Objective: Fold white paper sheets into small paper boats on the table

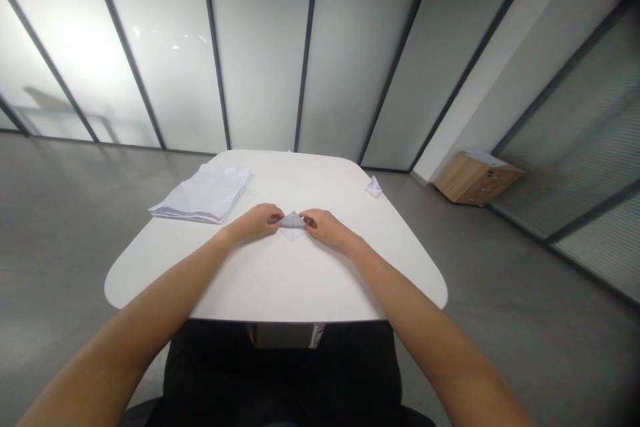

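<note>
A small folded piece of paper (293, 221) lies on the white table (280, 280) in front of me, diamond-shaped, with a crease down its middle. My left hand (263, 219) pinches its left corner between thumb and fingers. On the opposite corner, my right hand (320, 225) grips the paper the same way. The upper part of the paper looks greyer than the lower point. Some fingertips are hidden behind the curled hands.
A stack of white paper sheets (203, 193) lies at the table's left. Near the right edge sits another small folded paper (373, 187). A wooden cabinet (475, 178) stands on the floor to the right, and frosted glass panels (260, 47) rise behind the table.
</note>
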